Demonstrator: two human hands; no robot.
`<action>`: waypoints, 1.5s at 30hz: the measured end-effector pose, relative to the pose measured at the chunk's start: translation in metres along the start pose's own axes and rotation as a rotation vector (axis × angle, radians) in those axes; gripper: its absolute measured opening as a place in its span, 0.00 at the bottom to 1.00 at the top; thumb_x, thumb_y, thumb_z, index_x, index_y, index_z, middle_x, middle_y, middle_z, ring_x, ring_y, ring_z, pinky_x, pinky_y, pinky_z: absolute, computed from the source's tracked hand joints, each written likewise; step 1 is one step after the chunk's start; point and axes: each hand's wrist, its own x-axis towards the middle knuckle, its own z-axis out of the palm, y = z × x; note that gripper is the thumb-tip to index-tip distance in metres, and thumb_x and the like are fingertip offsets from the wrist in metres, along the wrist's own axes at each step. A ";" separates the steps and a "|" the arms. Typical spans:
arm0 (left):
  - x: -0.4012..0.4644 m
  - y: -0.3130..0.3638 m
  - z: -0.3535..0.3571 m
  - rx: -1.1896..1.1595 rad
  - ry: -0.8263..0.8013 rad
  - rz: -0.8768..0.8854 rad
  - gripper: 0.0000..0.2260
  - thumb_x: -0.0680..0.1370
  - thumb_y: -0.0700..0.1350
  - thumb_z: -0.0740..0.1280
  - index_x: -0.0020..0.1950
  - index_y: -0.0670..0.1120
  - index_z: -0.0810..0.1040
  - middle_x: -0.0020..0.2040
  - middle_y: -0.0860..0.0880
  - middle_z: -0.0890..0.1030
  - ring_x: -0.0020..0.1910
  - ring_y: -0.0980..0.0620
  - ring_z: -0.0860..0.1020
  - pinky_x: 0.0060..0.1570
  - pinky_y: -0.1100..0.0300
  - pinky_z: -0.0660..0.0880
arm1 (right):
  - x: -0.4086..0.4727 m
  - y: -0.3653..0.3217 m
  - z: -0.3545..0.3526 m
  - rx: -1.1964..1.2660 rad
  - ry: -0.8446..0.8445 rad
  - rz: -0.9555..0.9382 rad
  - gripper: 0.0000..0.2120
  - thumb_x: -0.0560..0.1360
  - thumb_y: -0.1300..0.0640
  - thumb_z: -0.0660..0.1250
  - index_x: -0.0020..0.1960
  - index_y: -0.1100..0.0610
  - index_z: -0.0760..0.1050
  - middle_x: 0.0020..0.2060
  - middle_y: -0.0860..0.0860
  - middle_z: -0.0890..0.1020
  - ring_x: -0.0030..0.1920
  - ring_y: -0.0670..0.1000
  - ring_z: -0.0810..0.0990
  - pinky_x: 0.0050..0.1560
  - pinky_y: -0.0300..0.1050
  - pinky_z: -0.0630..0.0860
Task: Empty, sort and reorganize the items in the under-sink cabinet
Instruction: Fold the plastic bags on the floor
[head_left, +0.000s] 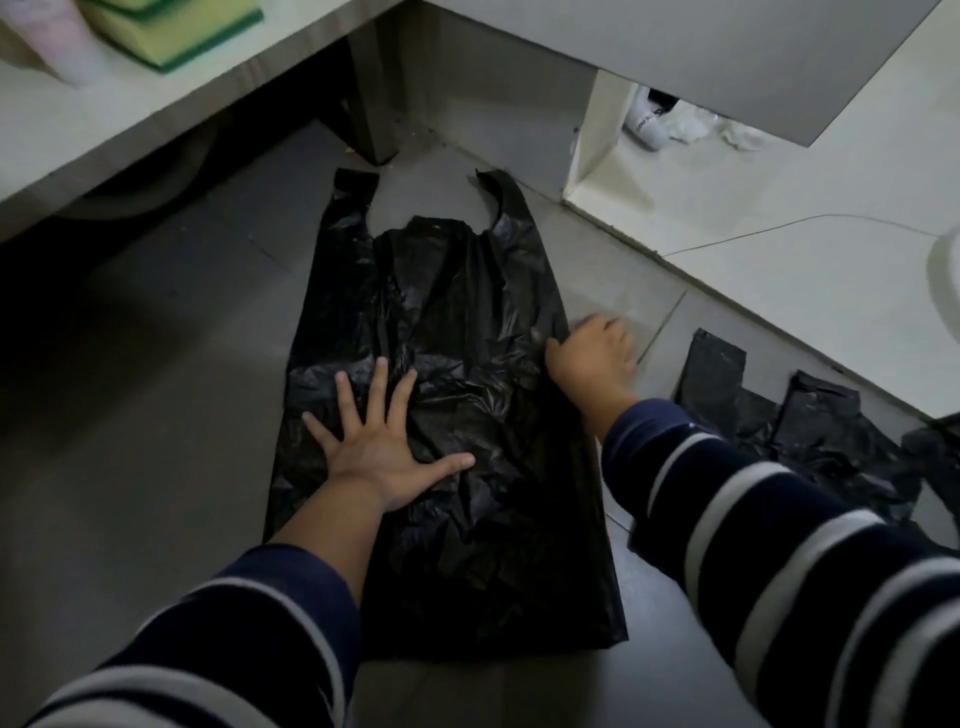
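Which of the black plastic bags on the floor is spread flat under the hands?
The large black bag in the middle, handles pointing away: left hand presses it, right hand grips its edge. The other black bags lie crumpled, untouched, at right.

This is a home kitchen, seen at floor level. Grey floor tiles (156, 322) meet pale cabinet fronts, a yellow-and-green sponge (171, 31) lies on a white surface, and an open cabinet (597, 150) holds crumpled white plastic bags (691, 124).
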 end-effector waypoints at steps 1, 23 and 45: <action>0.003 0.001 -0.001 0.009 -0.031 0.006 0.55 0.56 0.83 0.50 0.73 0.61 0.28 0.69 0.56 0.19 0.69 0.39 0.23 0.66 0.27 0.38 | 0.002 -0.002 0.001 0.003 -0.027 -0.031 0.20 0.77 0.48 0.61 0.63 0.60 0.71 0.63 0.59 0.71 0.65 0.62 0.67 0.65 0.55 0.66; 0.009 0.012 0.000 0.026 0.077 0.027 0.50 0.60 0.82 0.46 0.72 0.60 0.27 0.72 0.55 0.23 0.71 0.41 0.25 0.65 0.26 0.39 | -0.034 0.035 0.023 -0.358 -0.098 -0.627 0.28 0.80 0.40 0.45 0.77 0.44 0.41 0.78 0.50 0.41 0.77 0.53 0.38 0.72 0.65 0.37; -0.061 0.222 0.040 -0.203 0.012 0.443 0.35 0.75 0.53 0.70 0.76 0.46 0.55 0.71 0.43 0.66 0.69 0.43 0.65 0.65 0.47 0.69 | -0.121 0.266 -0.097 0.022 -0.158 0.423 0.37 0.72 0.46 0.70 0.73 0.58 0.59 0.69 0.58 0.65 0.69 0.62 0.66 0.67 0.56 0.69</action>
